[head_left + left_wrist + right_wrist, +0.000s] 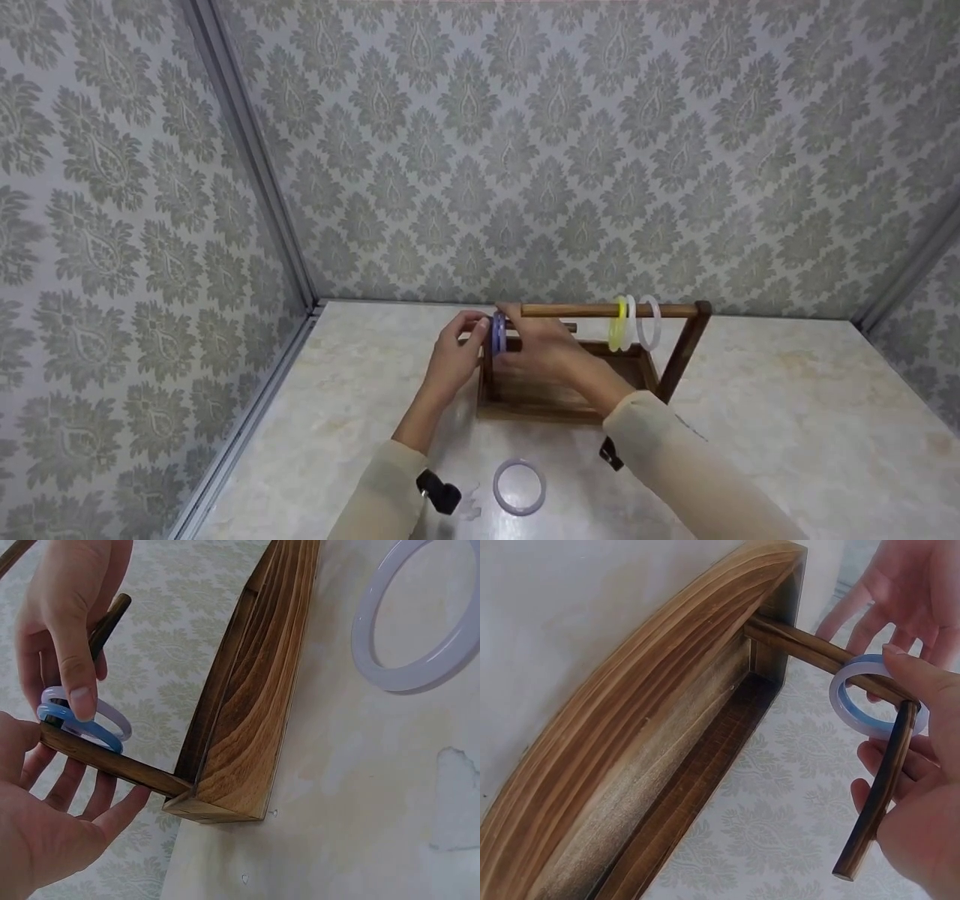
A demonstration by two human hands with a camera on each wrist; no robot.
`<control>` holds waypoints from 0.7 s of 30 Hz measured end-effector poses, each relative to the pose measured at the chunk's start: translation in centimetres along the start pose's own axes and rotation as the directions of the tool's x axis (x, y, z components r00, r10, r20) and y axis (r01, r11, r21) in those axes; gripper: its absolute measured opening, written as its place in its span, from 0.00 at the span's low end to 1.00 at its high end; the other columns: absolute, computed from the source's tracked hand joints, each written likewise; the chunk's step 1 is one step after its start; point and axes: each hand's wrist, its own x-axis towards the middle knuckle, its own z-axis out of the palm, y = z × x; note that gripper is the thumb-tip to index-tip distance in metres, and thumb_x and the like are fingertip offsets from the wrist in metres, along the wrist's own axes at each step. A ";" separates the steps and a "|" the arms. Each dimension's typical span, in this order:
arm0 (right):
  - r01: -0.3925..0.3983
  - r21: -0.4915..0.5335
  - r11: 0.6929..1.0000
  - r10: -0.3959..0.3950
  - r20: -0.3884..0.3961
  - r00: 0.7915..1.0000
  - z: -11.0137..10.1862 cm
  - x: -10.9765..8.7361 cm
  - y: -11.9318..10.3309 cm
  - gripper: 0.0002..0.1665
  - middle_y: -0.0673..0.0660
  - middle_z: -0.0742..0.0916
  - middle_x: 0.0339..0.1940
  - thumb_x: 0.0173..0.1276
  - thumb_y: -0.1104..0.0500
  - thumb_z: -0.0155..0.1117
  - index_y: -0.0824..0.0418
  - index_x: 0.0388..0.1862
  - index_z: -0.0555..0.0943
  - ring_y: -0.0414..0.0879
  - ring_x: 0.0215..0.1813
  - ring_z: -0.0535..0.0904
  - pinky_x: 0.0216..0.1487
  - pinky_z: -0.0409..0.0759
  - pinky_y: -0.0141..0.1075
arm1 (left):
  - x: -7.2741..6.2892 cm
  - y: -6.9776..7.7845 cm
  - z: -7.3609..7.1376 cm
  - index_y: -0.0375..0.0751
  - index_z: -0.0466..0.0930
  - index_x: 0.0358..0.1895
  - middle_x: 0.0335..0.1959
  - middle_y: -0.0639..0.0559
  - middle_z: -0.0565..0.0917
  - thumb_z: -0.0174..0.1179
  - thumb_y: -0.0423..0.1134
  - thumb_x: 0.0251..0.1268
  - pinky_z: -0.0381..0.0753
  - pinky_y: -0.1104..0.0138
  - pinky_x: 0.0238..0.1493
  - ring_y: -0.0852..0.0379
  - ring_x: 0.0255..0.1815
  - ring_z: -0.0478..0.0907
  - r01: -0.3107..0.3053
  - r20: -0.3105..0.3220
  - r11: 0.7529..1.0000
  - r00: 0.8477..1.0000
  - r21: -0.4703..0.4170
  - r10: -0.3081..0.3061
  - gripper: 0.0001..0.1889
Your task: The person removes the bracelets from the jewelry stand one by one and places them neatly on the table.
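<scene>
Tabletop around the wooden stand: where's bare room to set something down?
Right of the wooden stand, the tabletop is bare between the right sleeve and right wall. Another free patch lies between left wall and left sleeve. Crowded: the stand's left end, with left hand and right hand at the blue bangle, and the front, where a lavender bangle lies.

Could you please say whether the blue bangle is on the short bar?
On: the wrist views show the short bar running through the blue bangle.
</scene>
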 end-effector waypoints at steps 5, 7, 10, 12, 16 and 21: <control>-0.007 0.005 1.000 0.007 -0.011 1.000 -0.4 -0.2 0.0 0.52 0.61 0.85 0.67 0.70 0.47 0.78 0.51 0.85 0.61 0.55 0.65 0.82 0.64 0.82 0.48 | 0.1 0.1 0.1 0.45 0.77 0.68 0.63 0.43 0.79 0.52 0.53 0.86 0.87 0.51 0.57 0.46 0.62 0.81 0.015 -0.006 1.000 1.000 0.001 -0.015 0.21; -0.020 0.011 1.000 0.020 -0.010 1.000 -0.5 -0.3 0.0 0.52 0.60 0.84 0.68 0.70 0.46 0.78 0.51 0.85 0.61 0.55 0.66 0.82 0.65 0.82 0.48 | 0.2 0.0 0.1 0.45 0.77 0.68 0.63 0.43 0.79 0.52 0.54 0.86 0.88 0.51 0.57 0.46 0.61 0.81 0.016 -0.008 1.000 1.000 -0.001 -0.016 0.21; -0.030 0.036 0.999 0.031 -0.017 0.999 -0.7 -0.4 0.2 0.51 0.60 0.80 0.73 0.69 0.45 0.78 0.52 0.85 0.63 0.55 0.71 0.78 0.70 0.78 0.48 | 0.2 0.0 0.1 0.45 0.77 0.67 0.63 0.43 0.79 0.52 0.53 0.86 0.88 0.52 0.56 0.46 0.61 0.81 0.009 -0.011 1.000 1.000 -0.002 -0.009 0.21; -0.013 0.040 0.999 0.015 -0.036 0.999 -0.7 -0.5 0.3 0.51 0.59 0.78 0.75 0.69 0.44 0.78 0.54 0.84 0.65 0.55 0.74 0.76 0.72 0.77 0.48 | 0.1 0.0 0.1 0.46 0.78 0.66 0.62 0.43 0.79 0.53 0.53 0.86 0.88 0.52 0.55 0.45 0.61 0.81 0.006 -0.016 1.000 1.000 -0.002 -0.006 0.20; 0.065 0.030 0.997 -0.061 -0.108 0.992 -0.6 -0.7 0.9 0.49 0.59 0.81 0.72 0.67 0.45 0.80 0.59 0.80 0.69 0.55 0.71 0.78 0.70 0.79 0.47 | 0.0 -0.1 0.0 0.47 0.78 0.65 0.62 0.43 0.79 0.53 0.52 0.86 0.88 0.51 0.55 0.45 0.60 0.82 -0.005 -0.019 1.000 1.000 -0.009 0.005 0.18; 0.145 0.009 0.989 -0.139 -0.217 0.966 -0.5 -1.4 1.8 0.43 0.57 0.85 0.65 0.65 0.46 0.82 0.58 0.74 0.75 0.54 0.66 0.82 0.66 0.82 0.46 | 0.0 -0.1 0.1 0.45 0.78 0.66 0.61 0.42 0.79 0.52 0.51 0.87 0.88 0.50 0.56 0.45 0.59 0.82 -0.025 -0.011 0.999 1.000 -0.020 0.025 0.18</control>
